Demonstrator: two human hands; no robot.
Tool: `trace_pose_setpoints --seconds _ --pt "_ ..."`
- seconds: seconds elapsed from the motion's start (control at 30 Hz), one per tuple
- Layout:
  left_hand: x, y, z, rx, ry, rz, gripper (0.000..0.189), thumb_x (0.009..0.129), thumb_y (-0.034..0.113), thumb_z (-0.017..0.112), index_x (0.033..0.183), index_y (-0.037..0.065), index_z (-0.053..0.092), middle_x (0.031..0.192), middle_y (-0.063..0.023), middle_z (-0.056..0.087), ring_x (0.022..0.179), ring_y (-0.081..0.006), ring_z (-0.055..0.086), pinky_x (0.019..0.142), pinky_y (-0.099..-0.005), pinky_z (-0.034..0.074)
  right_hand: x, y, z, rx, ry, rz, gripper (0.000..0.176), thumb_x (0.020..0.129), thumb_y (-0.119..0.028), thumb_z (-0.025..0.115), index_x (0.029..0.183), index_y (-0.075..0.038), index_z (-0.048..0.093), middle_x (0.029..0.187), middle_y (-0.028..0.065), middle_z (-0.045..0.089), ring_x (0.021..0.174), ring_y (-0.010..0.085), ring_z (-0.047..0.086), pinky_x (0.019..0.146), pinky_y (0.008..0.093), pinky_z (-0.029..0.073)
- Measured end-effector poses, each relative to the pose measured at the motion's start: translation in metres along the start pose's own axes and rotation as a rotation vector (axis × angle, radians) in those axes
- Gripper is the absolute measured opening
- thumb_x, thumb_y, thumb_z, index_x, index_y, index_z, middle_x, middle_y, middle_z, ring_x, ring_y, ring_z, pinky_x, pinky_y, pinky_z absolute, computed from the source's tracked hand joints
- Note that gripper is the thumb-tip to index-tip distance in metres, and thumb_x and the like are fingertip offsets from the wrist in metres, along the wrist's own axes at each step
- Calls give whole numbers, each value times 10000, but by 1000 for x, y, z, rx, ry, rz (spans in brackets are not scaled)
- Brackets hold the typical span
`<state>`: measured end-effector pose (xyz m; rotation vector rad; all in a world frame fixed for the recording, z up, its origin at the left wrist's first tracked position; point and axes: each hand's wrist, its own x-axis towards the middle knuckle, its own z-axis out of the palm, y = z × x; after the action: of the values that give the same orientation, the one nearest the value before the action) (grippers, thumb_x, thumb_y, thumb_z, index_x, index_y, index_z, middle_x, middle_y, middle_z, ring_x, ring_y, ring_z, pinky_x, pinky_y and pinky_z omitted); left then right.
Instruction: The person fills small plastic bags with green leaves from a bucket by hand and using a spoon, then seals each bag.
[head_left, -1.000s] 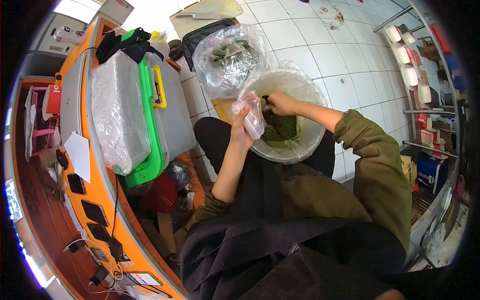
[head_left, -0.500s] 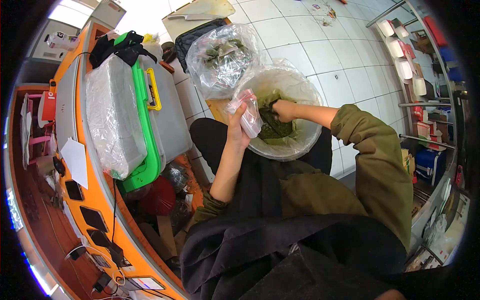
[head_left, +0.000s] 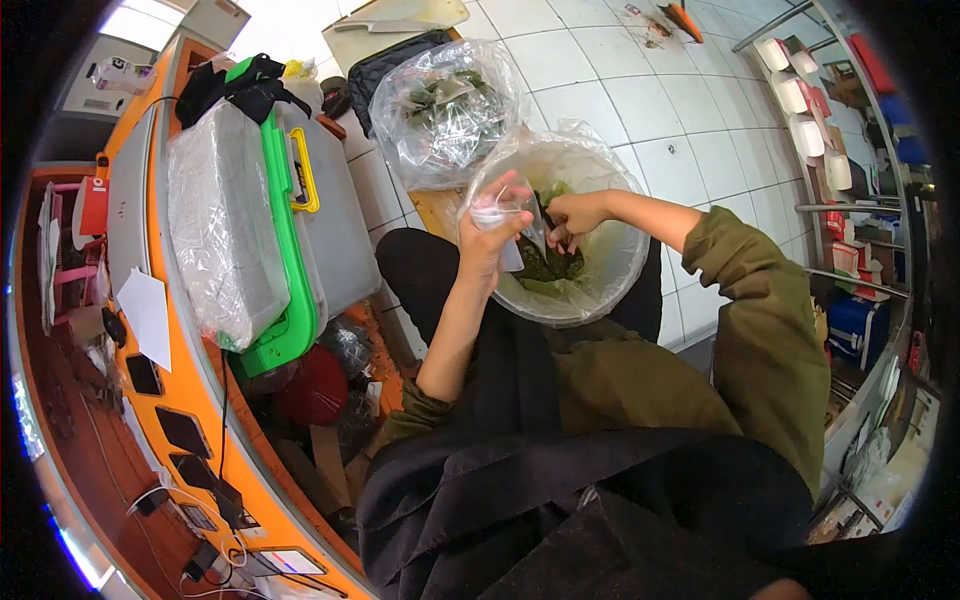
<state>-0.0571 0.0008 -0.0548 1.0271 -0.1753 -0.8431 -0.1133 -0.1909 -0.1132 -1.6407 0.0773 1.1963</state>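
Observation:
My left hand (head_left: pixel 492 232) is closed around small clear plastic bags (head_left: pixel 490 212), held over the near left rim of a bucket (head_left: pixel 622 270) lined with clear plastic. Inside the bucket lies dark green, finely broken leafy material (head_left: pixel 540 268). My right hand (head_left: pixel 578 215) reaches into the bucket from the right, its fingers curled together and pointing down just above the green material. Clear film shows between the two hands; whether the right fingers grip it or some of the green material I cannot make out.
A large clear bag of green leaves (head_left: pixel 450 110) stands beyond the bucket. Behind it are a cutting board (head_left: pixel 420 14) and a knife (head_left: pixel 385 26). Left is an orange-edged counter (head_left: pixel 190 400) with phones, beside a green-rimmed plastic box (head_left: pixel 285 250). A metal rack (head_left: pixel 850 208) stands right.
My left hand has tilted the plastic bags toward the bucket, and a bag film now spreads beside its fingers. My right hand has risen slightly out of the green material.

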Motion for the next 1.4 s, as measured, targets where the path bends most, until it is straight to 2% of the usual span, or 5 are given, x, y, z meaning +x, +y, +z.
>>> trace_pose_setpoints --seconds 0.27,0.57,0.77,1.13,1.4 --pt "3 -18 8 493 3 206 408 678 118 731 1039 35 562 910 -52 622 815 -100 567 667 -224 450 -87 -33 4 307 462 -299 142 892 -100 417 947 26 451 777 138 570 710 192 610 606 295 545" --pt "1 -26 15 1022 117 405 371 622 184 738 942 68 589 840 -93 630 766 -245 616 655 -309 475 -114 -62 40 145 1551 -961 118 907 -87 390 905 10 456 806 119 568 719 173 587 596 277 534" --pt "0 -24 17 1018 108 445 370 618 206 744 926 72 588 839 -92 629 775 -249 614 654 -316 474 -95 -57 86 -1066 1385 -935 305 638 41 586 921 -45 507 948 122 547 844 287 591 637 317 518" --pt "-1 -24 17 956 105 446 354 608 122 760 903 40 582 842 -65 635 783 -152 605 685 -261 462 -106 -19 80 -579 1181 -575 520 655 102 503 1125 -120 508 1167 135 440 1048 323 491 777 362 481" --pt "-15 -16 31 975 93 534 448 588 114 772 975 43 557 838 -81 614 815 -188 602 708 -267 461 -83 -45 79 -472 1422 -764 308 648 6 597 934 -108 595 1087 109 474 1051 297 446 855 404 353"
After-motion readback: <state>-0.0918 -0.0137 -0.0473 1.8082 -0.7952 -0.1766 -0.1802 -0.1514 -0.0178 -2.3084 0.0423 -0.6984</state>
